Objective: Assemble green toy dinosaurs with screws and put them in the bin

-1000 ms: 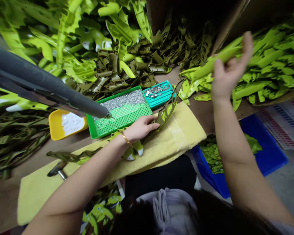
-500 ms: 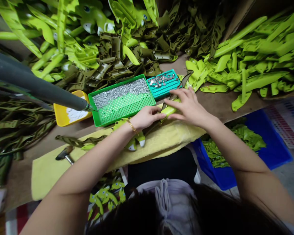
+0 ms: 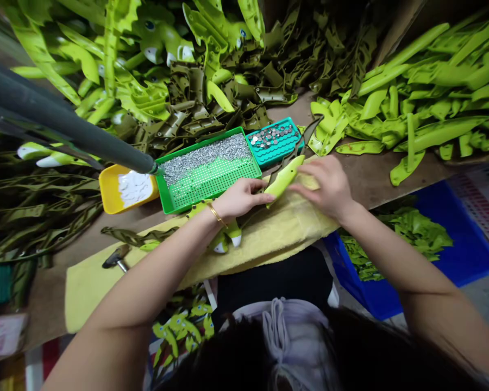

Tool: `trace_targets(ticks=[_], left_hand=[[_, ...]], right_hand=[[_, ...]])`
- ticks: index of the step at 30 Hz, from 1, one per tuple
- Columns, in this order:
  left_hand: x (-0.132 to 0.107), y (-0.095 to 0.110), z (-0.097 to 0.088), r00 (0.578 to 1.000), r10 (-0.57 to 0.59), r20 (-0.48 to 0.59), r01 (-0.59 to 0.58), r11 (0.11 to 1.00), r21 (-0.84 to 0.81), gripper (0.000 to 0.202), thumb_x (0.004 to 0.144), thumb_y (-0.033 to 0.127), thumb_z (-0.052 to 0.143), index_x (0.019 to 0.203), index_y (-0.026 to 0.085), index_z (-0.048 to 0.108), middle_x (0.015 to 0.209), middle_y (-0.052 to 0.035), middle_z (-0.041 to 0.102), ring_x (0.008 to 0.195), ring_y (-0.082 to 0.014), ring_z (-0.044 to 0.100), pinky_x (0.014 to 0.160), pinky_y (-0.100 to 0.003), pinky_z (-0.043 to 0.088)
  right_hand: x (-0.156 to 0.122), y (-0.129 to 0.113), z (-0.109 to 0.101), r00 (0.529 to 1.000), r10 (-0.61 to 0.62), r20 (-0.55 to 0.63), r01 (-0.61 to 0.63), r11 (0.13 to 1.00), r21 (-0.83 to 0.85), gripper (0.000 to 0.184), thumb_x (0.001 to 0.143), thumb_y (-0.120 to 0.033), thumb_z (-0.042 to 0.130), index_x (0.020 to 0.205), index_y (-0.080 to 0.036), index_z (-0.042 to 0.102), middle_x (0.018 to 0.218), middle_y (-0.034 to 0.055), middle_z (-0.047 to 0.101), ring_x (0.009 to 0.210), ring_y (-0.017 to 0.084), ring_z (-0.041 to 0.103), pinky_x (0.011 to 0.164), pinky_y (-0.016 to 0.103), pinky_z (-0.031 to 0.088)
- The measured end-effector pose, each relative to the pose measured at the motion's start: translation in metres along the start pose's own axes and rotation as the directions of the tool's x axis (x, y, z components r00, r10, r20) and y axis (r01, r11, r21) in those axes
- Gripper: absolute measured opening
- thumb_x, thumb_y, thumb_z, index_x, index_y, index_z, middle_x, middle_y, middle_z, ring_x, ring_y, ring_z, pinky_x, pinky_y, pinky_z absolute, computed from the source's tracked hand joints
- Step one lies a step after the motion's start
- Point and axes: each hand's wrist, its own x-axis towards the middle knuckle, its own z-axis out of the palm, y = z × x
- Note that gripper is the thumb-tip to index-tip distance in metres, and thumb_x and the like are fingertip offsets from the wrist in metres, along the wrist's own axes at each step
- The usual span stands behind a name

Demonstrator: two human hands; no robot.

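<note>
My left hand (image 3: 244, 199) has its thumb and fingers closed on the near end of a lime-green plastic toy part (image 3: 285, 177), pointed at its far end. Beneath that part, a dark olive plastic strip (image 3: 292, 156) runs up toward the teal tray. Just right of the green part is my right hand (image 3: 328, 184), thumb and fingers apart, with nothing visible in it. Partly hidden behind my left forearm, another green toy piece with white tips (image 3: 235, 233) lies on the yellow cloth (image 3: 285, 233).
A green basket (image 3: 212, 184) holds small metal screws or pins. Beside it are a teal tray (image 3: 269, 158) with metal discs and a yellow tub (image 3: 110, 190) of white material. A hammer (image 3: 116, 256) lies left. A grey pole-like tool (image 3: 85, 130) juts in. Green parts (image 3: 440, 92) are heaped right.
My right hand has drawn back from the green part, uncovering it. My left hand stays on its near end. The whole view has shifted slightly.
</note>
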Motion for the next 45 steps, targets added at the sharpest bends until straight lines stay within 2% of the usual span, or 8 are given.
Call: trace_targets(ticks=[3,6,11,22,27,33,38,45], left_hand=[[-0.004,0.004,0.001,0.997,0.052,-0.059,-0.045,0.992,0.118,0.048,0.068,0.056,0.070,0.089,0.013,0.068,0.074,0.0009,0.061,0.066,-0.0132,0.049,0.064,-0.026,0.037],[-0.005,0.004,0.003,0.993,0.076,-0.087,-0.058,0.981,0.186,0.049,0.069,0.058,0.068,0.087,0.012,0.068,0.070,0.0023,0.058,0.063,-0.0122,0.046,0.062,-0.025,0.036],[-0.004,-0.001,0.001,0.997,0.029,-0.066,-0.021,0.992,0.124,0.055,0.068,0.060,0.068,0.095,0.012,0.070,0.075,0.0008,0.062,0.068,-0.0143,0.051,0.065,-0.026,0.039],[-0.006,-0.007,-0.002,0.996,0.054,-0.064,-0.045,0.990,0.136,0.040,0.071,0.055,0.068,0.080,0.015,0.066,0.067,0.0019,0.054,0.061,-0.0126,0.044,0.059,-0.026,0.035],[-0.016,-0.010,-0.008,1.000,0.007,-0.013,-0.006,0.991,0.134,0.043,0.069,0.055,0.070,0.085,0.015,0.069,0.075,0.0006,0.061,0.067,-0.0142,0.052,0.064,-0.026,0.040],[-0.020,-0.011,-0.011,0.999,-0.018,0.031,0.013,0.988,0.151,0.051,0.068,0.060,0.070,0.091,0.014,0.069,0.087,-0.0016,0.066,0.078,-0.0183,0.058,0.073,-0.028,0.046],[-0.021,-0.008,-0.009,0.999,-0.018,0.033,0.013,0.989,0.149,0.053,0.070,0.059,0.069,0.096,0.014,0.068,0.089,-0.0021,0.067,0.077,-0.0175,0.057,0.071,-0.027,0.045],[-0.017,-0.011,-0.007,0.998,-0.059,0.019,0.057,0.995,0.080,0.044,0.069,0.054,0.072,0.088,0.014,0.066,0.079,-0.0006,0.063,0.069,-0.0146,0.054,0.065,-0.026,0.042]], right_hand=[[-0.009,-0.013,0.012,0.880,0.465,0.098,-0.464,0.794,0.394,0.052,0.084,-0.066,0.052,0.090,-0.015,0.064,0.077,0.0048,0.062,0.071,0.015,0.056,0.068,0.032,0.048],[-0.012,-0.023,0.026,0.774,0.459,0.436,-0.632,0.523,0.572,0.055,0.076,-0.069,0.060,0.088,-0.015,0.062,0.076,0.0025,0.062,0.067,0.012,0.055,0.062,0.025,0.046],[-0.008,-0.027,0.030,0.672,0.524,0.523,-0.727,0.329,0.603,0.056,0.069,-0.070,0.067,0.081,-0.017,0.057,0.058,-0.0042,0.052,0.046,0.006,0.042,0.042,0.021,0.030],[-0.014,-0.049,0.039,0.687,0.503,0.525,-0.693,0.235,0.682,0.039,0.073,-0.052,0.073,0.084,-0.016,0.062,0.051,-0.0076,0.047,0.047,0.006,0.038,0.046,0.021,0.032],[0.008,-0.007,0.012,0.673,0.462,0.578,-0.732,0.302,0.611,0.037,0.066,-0.046,0.081,0.076,-0.015,0.064,0.061,0.0006,0.063,0.053,0.011,0.055,0.050,0.025,0.044],[0.031,0.039,-0.010,0.702,0.712,-0.002,-0.563,0.556,0.612,0.031,0.083,-0.053,0.063,0.080,-0.023,0.056,0.074,0.0012,0.065,0.065,0.011,0.057,0.057,0.023,0.046],[0.008,-0.006,0.015,0.712,0.557,0.428,-0.683,0.406,0.607,0.060,0.068,-0.080,0.057,0.063,-0.021,0.045,0.048,-0.0050,0.045,0.041,0.006,0.039,0.038,0.023,0.026],[-0.013,-0.026,0.022,0.714,0.620,0.327,-0.644,0.396,0.654,0.059,0.064,-0.073,0.068,0.082,-0.019,0.053,0.061,-0.0045,0.053,0.050,0.006,0.048,0.043,0.020,0.035]])
